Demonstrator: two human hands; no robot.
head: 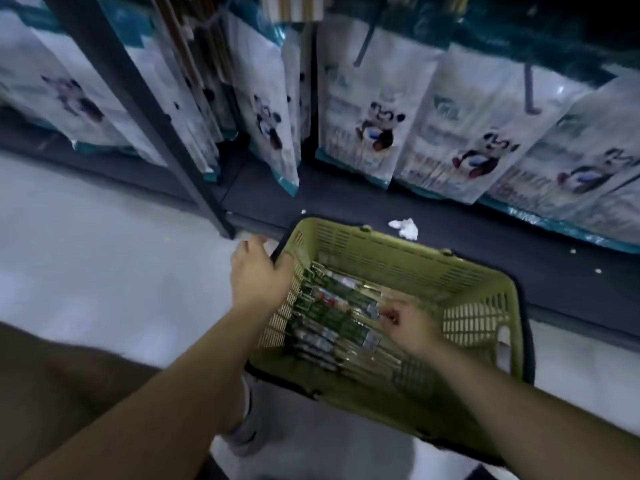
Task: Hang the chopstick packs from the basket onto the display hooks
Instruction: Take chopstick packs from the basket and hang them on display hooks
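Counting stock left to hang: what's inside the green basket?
Only chopstick packs show, side by side along the basket bottom; the right hand is on them. Anything under the packs or the hand is hidden.

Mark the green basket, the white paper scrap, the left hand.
Green slatted plastic basket (375, 254): head view, far wall.
Crumpled white paper scrap (404, 228): head view, middle.
Left hand (258, 275): head view, back.
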